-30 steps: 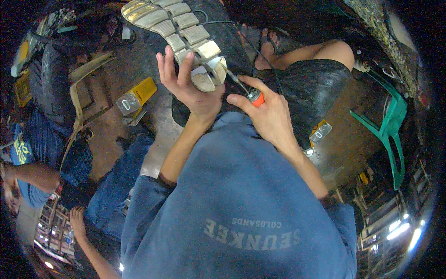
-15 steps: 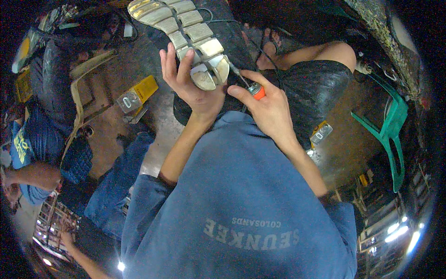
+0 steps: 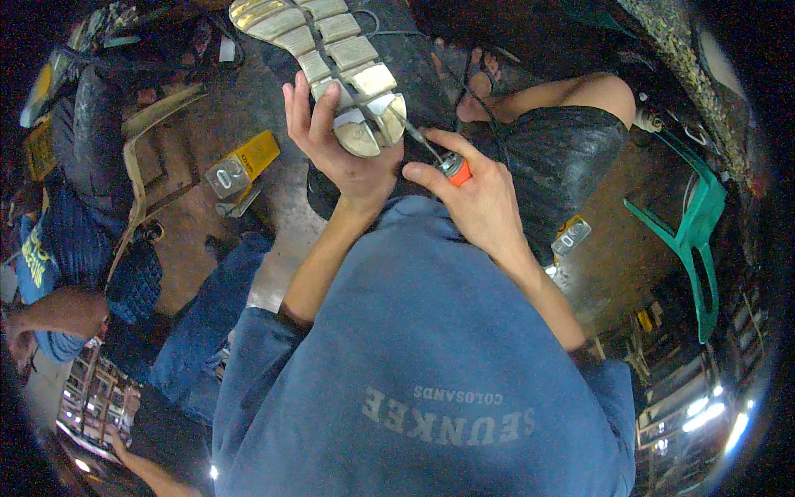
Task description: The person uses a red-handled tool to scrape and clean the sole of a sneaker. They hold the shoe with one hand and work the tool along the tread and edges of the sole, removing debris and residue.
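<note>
A pale, segmented shoe sole (image 3: pixel 352 54) is held up in front of me, its blocky tread toward me and yellowish marks at its far end. Wrapped around its near end is my left hand (image 3: pixel 352 161), with fingers along the left edge and palm behind. Gripped in my right hand (image 3: pixel 476 182) is a tool with an orange handle (image 3: pixel 457 171), a metal collar and a slim metal shaft (image 3: pixel 421 139). The shaft points up and left, its tip at the right edge of the sole's near end. Whether the tip touches the sole I cannot tell.
Yellow-and-grey boxes (image 3: pixel 244 168) lie on the floor at left, and another (image 3: pixel 571 238) by my right leg. A green plastic chair piece (image 3: pixel 696 215) stands at right. Dark cables (image 3: pixel 397 33) run beyond the sole. Another person (image 3: pixel 58 290) is at the left.
The sole has shifted slightly toward me and up at its near end. The tool has turned a little, and more of its shaft shows against the sole's edge.
</note>
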Demonstrator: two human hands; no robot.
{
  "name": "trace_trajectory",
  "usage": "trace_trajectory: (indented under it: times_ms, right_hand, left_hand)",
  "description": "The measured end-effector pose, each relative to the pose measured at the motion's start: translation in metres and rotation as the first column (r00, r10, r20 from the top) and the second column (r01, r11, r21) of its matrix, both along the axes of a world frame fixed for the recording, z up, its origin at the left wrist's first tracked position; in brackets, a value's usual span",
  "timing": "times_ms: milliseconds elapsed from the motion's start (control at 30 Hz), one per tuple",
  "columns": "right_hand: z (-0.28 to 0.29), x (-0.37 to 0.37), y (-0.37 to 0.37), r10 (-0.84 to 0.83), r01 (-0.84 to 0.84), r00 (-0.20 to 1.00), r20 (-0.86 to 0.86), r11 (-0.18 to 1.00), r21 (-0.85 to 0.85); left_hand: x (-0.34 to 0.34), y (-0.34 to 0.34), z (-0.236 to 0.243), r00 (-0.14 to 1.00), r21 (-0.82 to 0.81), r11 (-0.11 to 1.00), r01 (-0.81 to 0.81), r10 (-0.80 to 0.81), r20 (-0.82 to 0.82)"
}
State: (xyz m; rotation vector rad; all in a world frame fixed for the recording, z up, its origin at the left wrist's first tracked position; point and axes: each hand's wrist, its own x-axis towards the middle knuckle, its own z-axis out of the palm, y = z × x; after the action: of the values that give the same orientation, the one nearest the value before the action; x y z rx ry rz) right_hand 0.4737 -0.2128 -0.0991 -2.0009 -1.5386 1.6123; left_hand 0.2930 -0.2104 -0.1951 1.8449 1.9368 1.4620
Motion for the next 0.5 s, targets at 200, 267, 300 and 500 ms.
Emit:
trace_trajectory:
  times_ms: [200,267,300,500]
  right_hand:
    - [0.0032,0.0030,0.0013,0.045,-0.045,0.999,0.003,0.998,-0.035]
    - [0.0045,0.0033,0.0021,0.061,-0.060,0.998,0.007,0.997,-0.044]
    - [0.0048,0.0033,0.0023,0.062,-0.062,0.998,0.008,0.998,-0.032]
    - [0.0030,0.0036,-0.0029,0.094,-0.094,0.996,-0.001,0.995,0.030]
  left_hand:
    - [0.0018,0.0003,-0.0023,0.999,0.003,1.000,0.008,-0.008,0.033]
    - [0.0014,0.0010,-0.0028,1.000,0.017,1.000,0.009,-0.009,0.026]
    - [0.0012,0.0013,-0.0028,1.000,0.016,1.000,0.004,-0.004,0.016]
    - [0.0006,0.0015,-0.0025,0.999,0.016,1.000,0.008,-0.009,0.033]
